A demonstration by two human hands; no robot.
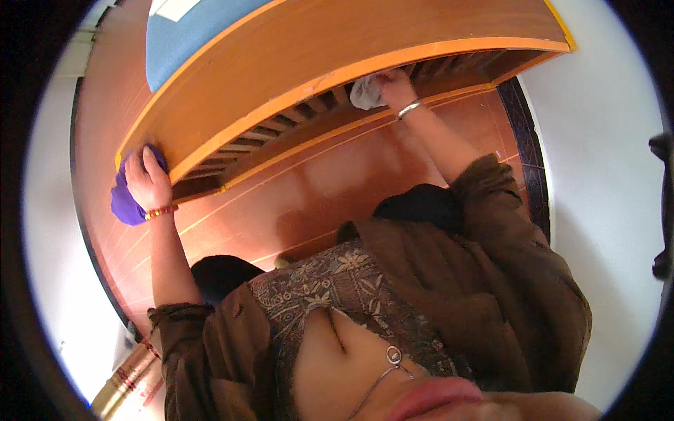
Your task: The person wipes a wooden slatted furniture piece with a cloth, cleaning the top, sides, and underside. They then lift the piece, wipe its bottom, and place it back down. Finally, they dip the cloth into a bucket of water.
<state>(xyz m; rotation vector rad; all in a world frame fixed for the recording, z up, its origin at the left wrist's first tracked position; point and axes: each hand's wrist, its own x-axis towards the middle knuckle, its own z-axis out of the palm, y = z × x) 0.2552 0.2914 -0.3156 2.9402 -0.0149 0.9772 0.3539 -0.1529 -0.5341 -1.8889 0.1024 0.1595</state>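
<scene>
My left hand (145, 181) lies over a purple cloth (126, 202), pressing it against the near left corner of a wooden furniture panel (274, 89), with a beaded bracelet on the wrist. At the panel's lower rim, my right hand (396, 87) has a whitish cloth (367, 93) in its fingers, by the slatted opening. Part of those fingers is hidden in shade, and a silver bangle circles that wrist. Dark wooden slats (263, 131) run along the inside of the frame.
Reddish floor tiles (316, 179) lie between the furniture and my knees. A white wall (579, 131) with a dark skirting (526, 142) stands on the right. Blue padding (189, 42) shows beyond the panel. At the lower left is a gold-and-red object (124, 381).
</scene>
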